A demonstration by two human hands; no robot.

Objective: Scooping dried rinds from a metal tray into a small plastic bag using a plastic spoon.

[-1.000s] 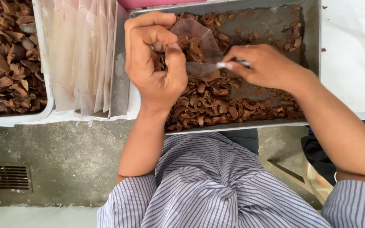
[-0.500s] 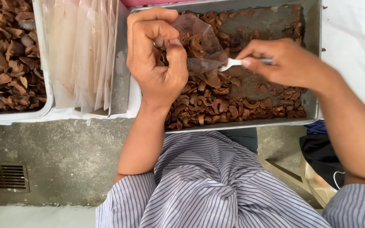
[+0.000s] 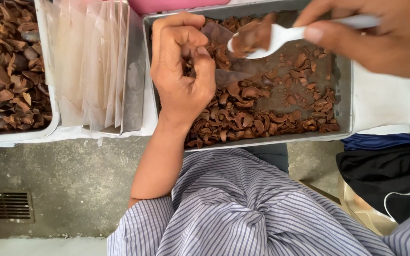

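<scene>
— Since half a second ago your right hand (image 3: 380, 35) has lifted and swung up toward the far edge of the metal tray (image 3: 345, 114), and the white plastic spoon (image 3: 281, 35) now rides higher, heaped with brown pieces (image 3: 255, 34).

— And my left?

— Your left hand (image 3: 181, 71) sits in much the same spot over the tray's left end. Its fingers are curled and pinched together on a small clear pouch (image 3: 224, 52), holding the mouth toward the spoon so the load meets it directly.

— How's my grip on the spoon?

— Thumb and fingers are closed on the handle near its end, with the bowl pointing left, just beside the pouch and above the tray, so anything that spills lands back among the dried brown shells (image 3: 262, 118) heaped along the near side.

— What else is around?

— A stack of empty clear pouches (image 3: 88, 66) stands upright in a holder just left of the tray, close by your left hand. Farther left, a white tray (image 3: 48, 128) holds more dark shells. Your striped shirt (image 3: 262, 208) fills the foreground, over a concrete floor (image 3: 72, 180) with a drain grate (image 3: 13, 205).
</scene>
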